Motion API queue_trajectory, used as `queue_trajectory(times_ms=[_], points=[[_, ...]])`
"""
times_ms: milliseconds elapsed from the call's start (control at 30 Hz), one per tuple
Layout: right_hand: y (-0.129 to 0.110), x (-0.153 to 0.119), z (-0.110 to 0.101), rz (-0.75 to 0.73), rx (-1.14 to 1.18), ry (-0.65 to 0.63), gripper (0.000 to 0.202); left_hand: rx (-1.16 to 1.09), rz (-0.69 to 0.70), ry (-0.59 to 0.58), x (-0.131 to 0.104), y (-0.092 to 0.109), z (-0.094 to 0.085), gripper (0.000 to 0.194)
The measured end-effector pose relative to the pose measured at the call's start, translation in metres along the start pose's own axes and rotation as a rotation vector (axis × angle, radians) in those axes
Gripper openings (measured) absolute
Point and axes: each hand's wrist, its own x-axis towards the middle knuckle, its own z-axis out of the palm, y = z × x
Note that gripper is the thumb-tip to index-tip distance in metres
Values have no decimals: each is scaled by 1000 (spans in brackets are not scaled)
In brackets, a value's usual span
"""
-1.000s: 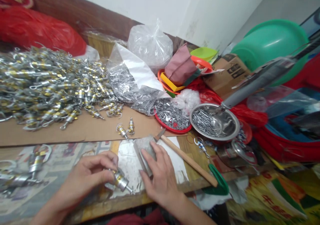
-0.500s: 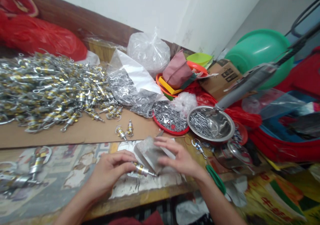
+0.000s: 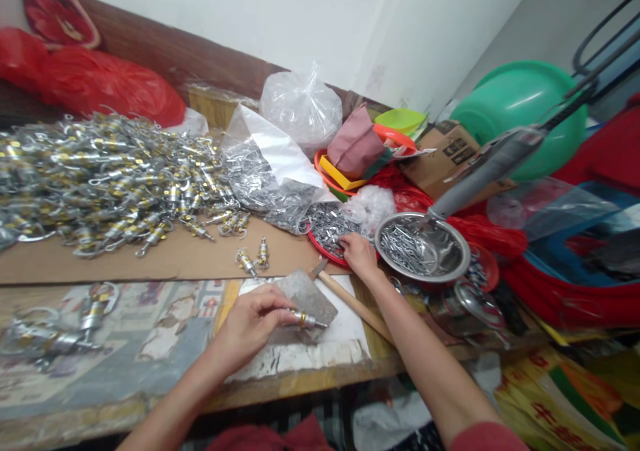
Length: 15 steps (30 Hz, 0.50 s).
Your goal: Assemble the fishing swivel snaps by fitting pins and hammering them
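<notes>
Metal pile: a heap of silver-and-yellow fittings [image 3: 115, 184] takes up the back left of the surface [image 3: 280, 385], well apart from either hand.
Printed covering: newspaper-like print [image 3: 203, 307] shows along the left front; from where I stand I can't make out a word.
Two loose pieces: a pair of fittings [image 3: 245, 261] sits just beyond the block, near the front edge of a cardboard sheet [image 3: 190, 264].
Left hand: the left hand [image 3: 253, 324], near the middle of the front edge, has thumb and fingers pinching a metal fitting [image 3: 310, 321].
Held fitting: it lies just right of the left hand's fingertips, in front of the grey block's [image 3: 314, 296] near side; its long axis runs roughly along the front edge, the thin tip to the right and slightly forward.
Dish from fitting: the red dish [image 3: 325, 253] of small metal strips [image 3: 327, 224] lies behind and to the right, with the block and a wooden handle [image 3: 353, 301] between.
Right hand: the right hand [image 3: 361, 256] is the nearer one to the dish, over its right front rim, fingers bunched at the strips; I can't tell whether it grips one.
Steel bowl: the bowl [image 3: 453, 257] of pins stands just right of that hand.
Carton: the box [image 3: 445, 157] at the back right has dark printed marks, too small to read.
Yellow sack: below the right front edge, the sack [image 3: 537, 381] shows red characters, perhaps starting with 牛; the rest is blurred.
</notes>
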Motion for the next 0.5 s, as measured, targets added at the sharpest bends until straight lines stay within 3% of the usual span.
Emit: queue_trajectory(times_ms=[100,200,400,500], points=[[-3,-10,-11,21,77,90,20,-15,1,-41,-1,2,-1,14],[-25,-33,-22,-8,192,129,20,-32,-41,-16,-2,1,1,10],[-87,-98,-29,-291,666,-34,18,-312,-191,35,-5,-7,10,39],[-97,-111,-29,-277,767,-77,22,-297,-164,56,-6,-9,12,41]])
